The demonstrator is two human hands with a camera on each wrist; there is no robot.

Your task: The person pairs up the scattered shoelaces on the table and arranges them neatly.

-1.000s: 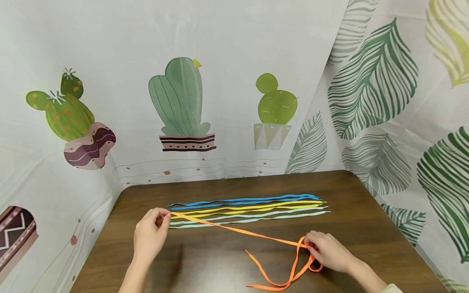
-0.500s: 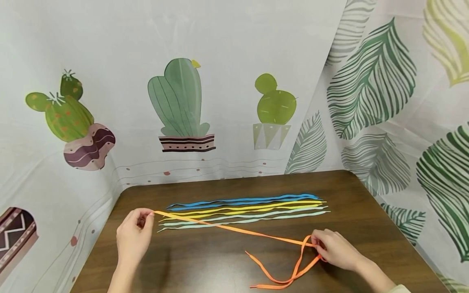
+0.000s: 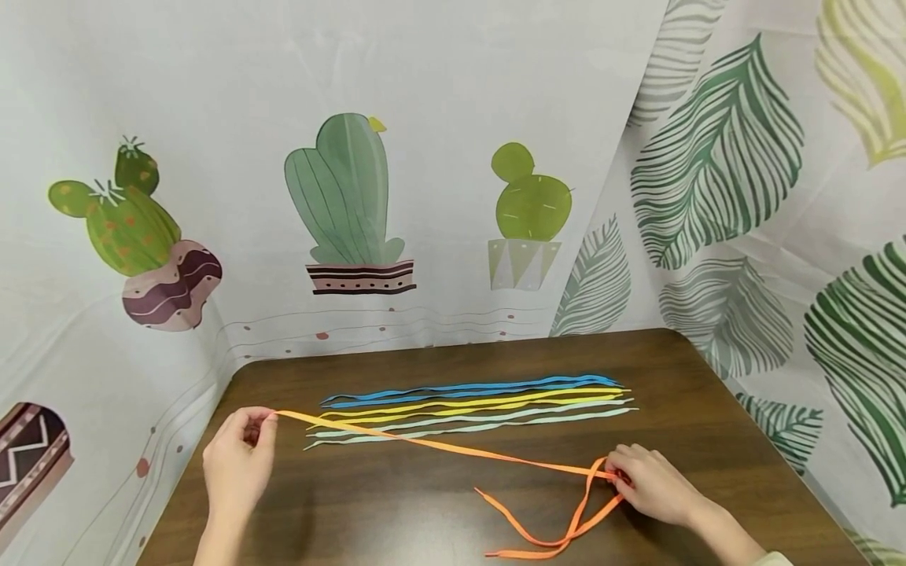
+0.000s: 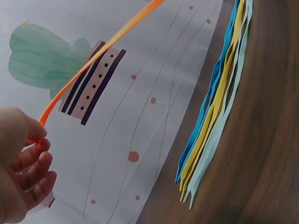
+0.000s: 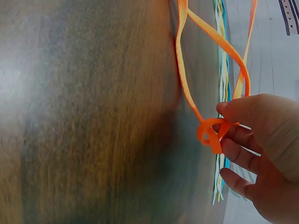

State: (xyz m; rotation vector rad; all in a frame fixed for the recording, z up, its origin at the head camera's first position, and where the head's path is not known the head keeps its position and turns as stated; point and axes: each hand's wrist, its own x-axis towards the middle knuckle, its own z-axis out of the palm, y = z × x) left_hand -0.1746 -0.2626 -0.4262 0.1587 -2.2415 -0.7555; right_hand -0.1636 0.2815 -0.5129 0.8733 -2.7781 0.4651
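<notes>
An orange shoelace (image 3: pixel 453 450) stretches slantwise between the two hands in the head view. At its far left, my left hand (image 3: pixel 239 456) pinches it near the end between thumb and forefinger, as the left wrist view also shows. My right hand (image 3: pixel 654 483) grips the lace at the right, where small orange loops (image 5: pixel 211 133) poke out beside the fingertips in the right wrist view. From there the rest of the orange lace curves across the table, its loose ends toward the front. Blue laces (image 3: pixel 467 387), yellow laces (image 3: pixel 467 405) and pale green laces (image 3: pixel 467 425) lie side by side behind it.
The brown wooden table (image 3: pixel 396 511) has its far edge against a white cloth backdrop (image 3: pixel 439 94) printed with cacti. A second cloth with printed leaves (image 3: pixel 722 157) hangs at the right.
My left hand has moved left, drawing out the orange lace and uncovering the left ends of the yellow and pale green laces. My right hand has shifted slightly right, still gripping the lace.
</notes>
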